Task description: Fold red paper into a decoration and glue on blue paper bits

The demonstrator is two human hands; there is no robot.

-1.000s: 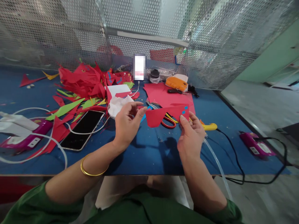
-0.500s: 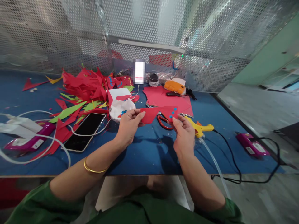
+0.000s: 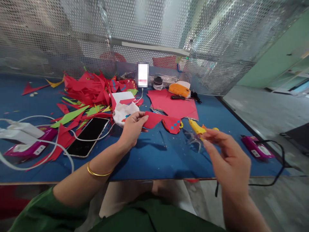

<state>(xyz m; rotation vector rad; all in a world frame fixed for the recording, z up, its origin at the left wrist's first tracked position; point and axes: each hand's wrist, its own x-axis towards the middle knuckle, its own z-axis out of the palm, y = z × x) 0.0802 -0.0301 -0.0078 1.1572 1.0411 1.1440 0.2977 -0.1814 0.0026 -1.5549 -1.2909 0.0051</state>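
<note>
My left hand [image 3: 134, 129] pinches the left end of a folded red paper strip [image 3: 152, 120]. Small blue squares dot the strip's free right end, which hangs over red-handled pliers [image 3: 166, 125]. At the right, my right hand [image 3: 227, 158] has its thumb and fingertips closed on a yellow glue gun [image 3: 196, 127]; part of the gun is hidden behind the fingers. A clear plastic piece [image 3: 194, 141] lies under the gun. Just left of my left hand is a bowl lined with white material [image 3: 123, 111], with small blue and red bits inside.
Red and green paper scraps [image 3: 84, 88] heap at the back left. A black-screened phone [image 3: 88, 137] lies among white cables. Red sheets [image 3: 171, 103], an orange packet [image 3: 180, 90] and a lit phone [image 3: 143, 75] are at the back. A purple power strip [image 3: 257, 147] sits right.
My right hand has let go of the strip's dotted end and moved right to the glue gun. The dotted end has dropped slightly; my left hand keeps its hold.
</note>
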